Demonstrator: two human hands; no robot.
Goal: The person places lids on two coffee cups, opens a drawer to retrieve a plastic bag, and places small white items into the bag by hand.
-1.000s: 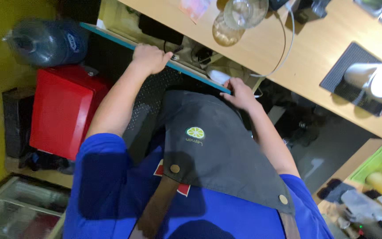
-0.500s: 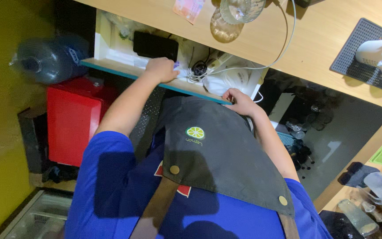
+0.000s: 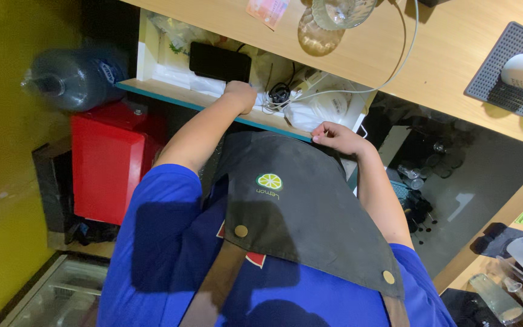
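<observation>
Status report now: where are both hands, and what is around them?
Left hand inside open drawer, beside black device. Right hand on drawer edge, touching white mask. Tangled cables between them.

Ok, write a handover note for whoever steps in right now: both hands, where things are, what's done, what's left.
Left hand: inside the open drawer, curled beside the black flat device and a tangle of cables; whether it grips anything is hidden.
Right hand: fingers on the drawer's front edge, next to a white crumpled bundle.
Things: the drawer sits under the wooden counter; a red box and a large water bottle are on the floor to the left.
Done: drawer pulled open.
Left: nothing is lifted clear of the drawer, and it is not shut.
</observation>
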